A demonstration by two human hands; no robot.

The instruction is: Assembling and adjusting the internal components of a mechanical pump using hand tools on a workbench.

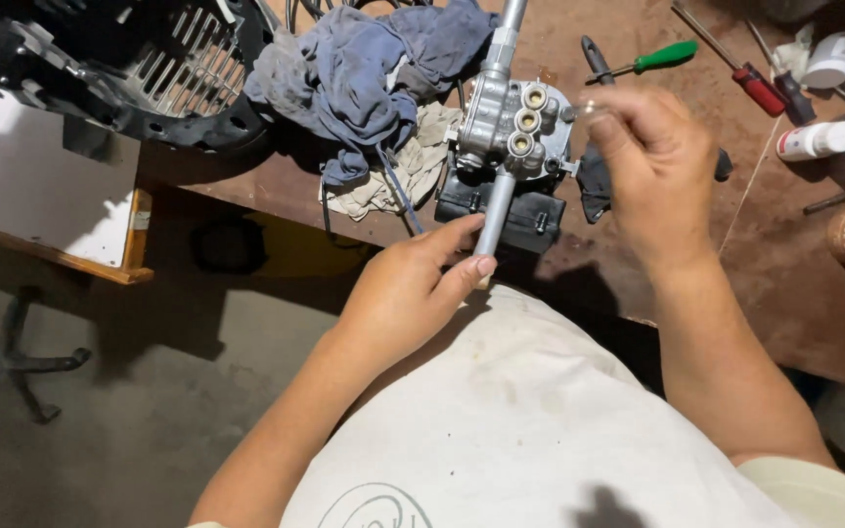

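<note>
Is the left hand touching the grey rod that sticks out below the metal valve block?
Touching. The head view shows the left hand with thumb and fingertips closed around the lower end of the grey rod.

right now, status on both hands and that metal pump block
Left hand grips grey rod under metal pump block. Right hand pinches a small part at block's side. Blue rag beside it, touching.

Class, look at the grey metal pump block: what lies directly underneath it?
Under the metal pump block sits a black box-shaped part, with pale and blue rags beside it on the brown workbench. The block hides the box's top.
</note>
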